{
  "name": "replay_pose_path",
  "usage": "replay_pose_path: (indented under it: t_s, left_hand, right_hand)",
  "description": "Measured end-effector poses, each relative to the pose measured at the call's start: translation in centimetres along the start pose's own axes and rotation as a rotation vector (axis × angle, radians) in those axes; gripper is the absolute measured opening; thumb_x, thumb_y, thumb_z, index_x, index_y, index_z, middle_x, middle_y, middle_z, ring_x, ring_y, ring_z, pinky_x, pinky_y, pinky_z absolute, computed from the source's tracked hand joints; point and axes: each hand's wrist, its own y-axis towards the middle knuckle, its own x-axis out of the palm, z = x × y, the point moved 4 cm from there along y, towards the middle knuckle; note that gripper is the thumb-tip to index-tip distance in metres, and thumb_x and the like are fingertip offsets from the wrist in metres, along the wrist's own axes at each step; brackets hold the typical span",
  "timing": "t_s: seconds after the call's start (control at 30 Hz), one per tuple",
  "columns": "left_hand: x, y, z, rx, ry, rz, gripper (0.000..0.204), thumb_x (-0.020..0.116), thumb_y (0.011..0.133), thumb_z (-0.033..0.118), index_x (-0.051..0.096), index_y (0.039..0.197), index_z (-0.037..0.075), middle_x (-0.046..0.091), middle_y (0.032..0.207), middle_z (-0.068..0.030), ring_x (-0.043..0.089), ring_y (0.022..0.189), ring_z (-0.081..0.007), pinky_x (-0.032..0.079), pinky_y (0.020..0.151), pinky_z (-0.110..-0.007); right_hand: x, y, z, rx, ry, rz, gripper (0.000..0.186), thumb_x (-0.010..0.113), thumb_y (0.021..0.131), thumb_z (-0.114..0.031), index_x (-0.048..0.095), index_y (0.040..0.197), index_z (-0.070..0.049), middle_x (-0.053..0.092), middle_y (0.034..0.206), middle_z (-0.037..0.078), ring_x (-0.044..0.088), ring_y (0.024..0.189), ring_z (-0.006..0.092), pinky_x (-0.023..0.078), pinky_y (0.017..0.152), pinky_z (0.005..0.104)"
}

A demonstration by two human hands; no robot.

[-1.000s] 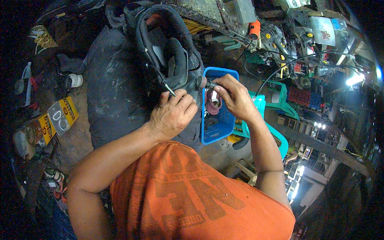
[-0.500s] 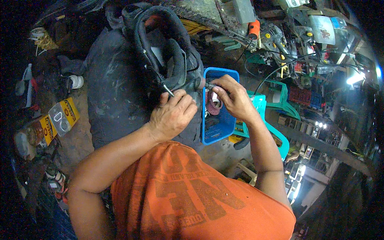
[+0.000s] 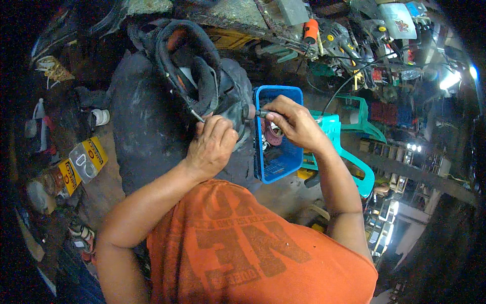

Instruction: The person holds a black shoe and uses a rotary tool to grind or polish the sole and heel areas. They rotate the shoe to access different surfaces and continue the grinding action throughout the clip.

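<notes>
A black knit shoe (image 3: pixel 207 81) with a thick padded collar rests on my dark-clothed lap (image 3: pixel 136 142). My left hand (image 3: pixel 215 139) is closed at its lower edge, where a thin silver rod (image 3: pixel 196 114) sticks out from the fingertips. My right hand (image 3: pixel 288 121) grips a small dark tool (image 3: pixel 262 113) with a pinkish round head (image 3: pixel 250 112) against or very near the shoe’s side; contact is hard to tell. Just beneath that hand is a blue plastic basket (image 3: pixel 281 162) holding a maroon rubber item (image 3: pixel 273 133).
A teal plastic chair (image 3: pixel 362 177) stands right of the basket, a black cable (image 3: pixel 344 86) above it. A cluttered bench (image 3: pixel 253 15) with tools and an orange cylinder (image 3: pixel 310 30) runs along the top. Yellow packaging (image 3: pixel 76 167) and assorted items lie at left.
The shoe’s collar has shifted left and lower in the picture, and the bench has shifted upward with the view. My left hand sits slightly lower; both hands keep their holds.
</notes>
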Motion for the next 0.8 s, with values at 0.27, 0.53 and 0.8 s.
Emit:
replay_pose_path:
  t_s: [0.27, 0.53, 0.8]
  left_hand:
    - [-0.5, 0.1, -0.6, -0.054, -0.118, 0.006, 0.048, 0.085, 0.069, 0.005, 0.057, 0.109, 0.007, 0.054, 0.121, -0.0175, 0.057, 0.115, -0.0387, 0.044, 0.111, -0.058]
    - [-3.2, 2.2, -1.1, -0.103, -0.035, -0.322, 0.065, 0.086, 0.079, 0.016, 0.058, 0.135, -0.003, 0.053, 0.145, -0.0215, 0.054, 0.134, -0.0439, 0.044, 0.116, -0.050]
    - [-4.9, 3.2, -1.6, 0.264, 0.302, -0.519, 0.045, 0.059, 0.092, 0.012, 0.062, 0.135, -0.001, 0.063, 0.141, -0.0169, 0.057, 0.134, -0.0354, 0.044, 0.116, -0.049]
  right_hand:
    - [0.7, -1.5, 0.8, -0.006, 0.150, -0.076, 0.026, 0.066, 0.104, -0.024, 0.072, 0.116, -0.001, 0.068, 0.107, 0.017, 0.069, 0.105, 0.0377, 0.054, 0.090, 0.0443]
    - [2.9, -4.8, 3.8, 0.000, 0.436, 0.331, 0.024, 0.062, 0.107, -0.018, 0.068, 0.121, 0.000, 0.065, 0.108, 0.014, 0.065, 0.107, 0.0283, 0.050, 0.097, 0.0373]
    - [5.7, -5.9, 5.4, -0.082, 0.430, 0.594, 0.022, 0.058, 0.110, -0.016, 0.066, 0.124, -0.002, 0.059, 0.101, 0.002, 0.057, 0.091, 0.0116, 0.047, 0.079, 0.0260]
